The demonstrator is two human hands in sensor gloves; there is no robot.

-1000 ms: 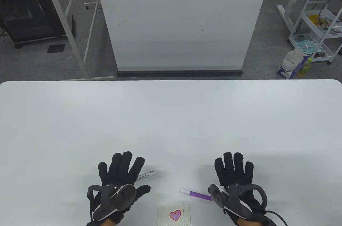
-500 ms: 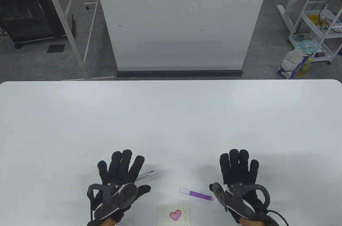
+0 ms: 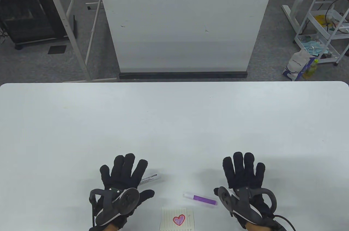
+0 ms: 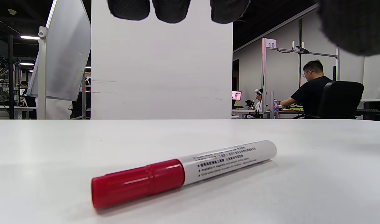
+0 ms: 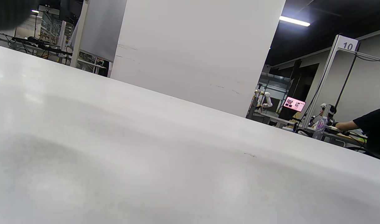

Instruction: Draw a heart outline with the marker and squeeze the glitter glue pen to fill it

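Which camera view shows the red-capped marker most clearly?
The left wrist view: the marker lies whole on the table, red cap on, print visible. In the table view the left hand hides all but its white end. The right wrist view shows none of it.

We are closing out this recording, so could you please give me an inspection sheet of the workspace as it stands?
Surface: white table, bare beyond the near edge.
Job's things: red-capped marker lies capped under the left hand's fingers; purple glitter glue pen lies between the hands; paper at the near edge bears a red heart filled purple.
Clutter: nothing seen.
Hands: left hand and right hand flat, fingers spread, holding nothing.
Cables: one black cable trails from the right wrist.
Surroundings: white board behind the table; cart at right; people at desks beyond.
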